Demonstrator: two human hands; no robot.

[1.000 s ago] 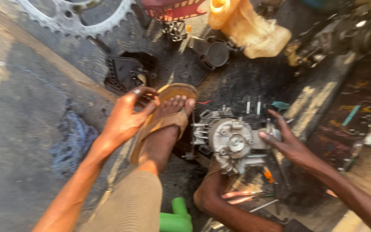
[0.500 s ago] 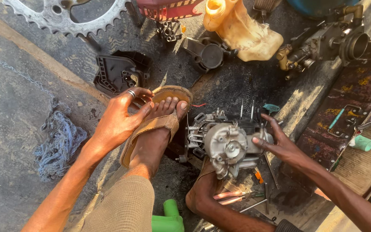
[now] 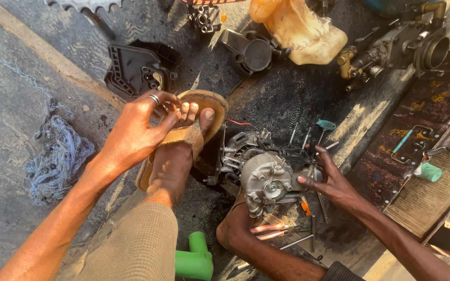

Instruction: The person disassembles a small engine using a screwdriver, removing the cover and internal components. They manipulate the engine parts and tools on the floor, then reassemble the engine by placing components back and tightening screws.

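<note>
My left hand (image 3: 136, 130), a ring on one finger, rests on my left foot (image 3: 173, 161), fingers curled against the toes and the strap of a brown sandal (image 3: 210, 104). It holds nothing that I can see. My right hand (image 3: 332, 184) grips the right side of a small grey metal engine (image 3: 264, 179) that stands on the dark, oily ground. Thumb and fingers press on its casing. My other foot (image 3: 235, 234) sits just below the engine.
A blue rag (image 3: 58, 156) lies left. A black plastic cover (image 3: 136, 67), a yellowish container (image 3: 300, 28) and a metal carburettor-like part (image 3: 397, 44) lie beyond. Pliers (image 3: 272, 231), a teal-handled tool (image 3: 326, 125) and a green pipe elbow (image 3: 196, 257) lie close by.
The view has shifted and drawn closer. Both hands keep their places: left on the foot and sandal, right on the engine's side.
</note>
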